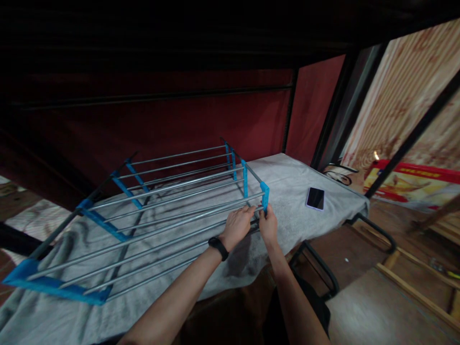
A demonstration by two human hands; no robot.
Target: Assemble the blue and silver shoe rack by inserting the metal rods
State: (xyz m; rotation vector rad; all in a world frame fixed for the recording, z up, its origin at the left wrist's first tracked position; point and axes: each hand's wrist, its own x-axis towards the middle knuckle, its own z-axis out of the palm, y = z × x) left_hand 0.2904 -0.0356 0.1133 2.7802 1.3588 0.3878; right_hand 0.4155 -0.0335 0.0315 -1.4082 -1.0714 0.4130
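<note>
A rack of grey metal tubes [172,223] joined by blue plastic brackets [246,179] lies lengthwise on a grey blanket [287,230]. At its near right corner, my left hand [237,223] is closed around the end of a tube, its wrist wearing a black band [218,248]. Beside it, my right hand [268,224] grips the lower part of the corner blue bracket [265,194], thumb against it. Both hands are close together, and the tube ends between them are partly hidden by the fingers. The far left corner bracket [57,287] rests on the blanket.
A phone [315,198] lies on the blanket to the right. Black bed-frame posts [291,112] and a dark overhead bunk surround the space, with a red panel [201,115] behind. Right of the bed are a black metal loop [318,270], wooden slats [417,292] and a red-yellow box [413,184].
</note>
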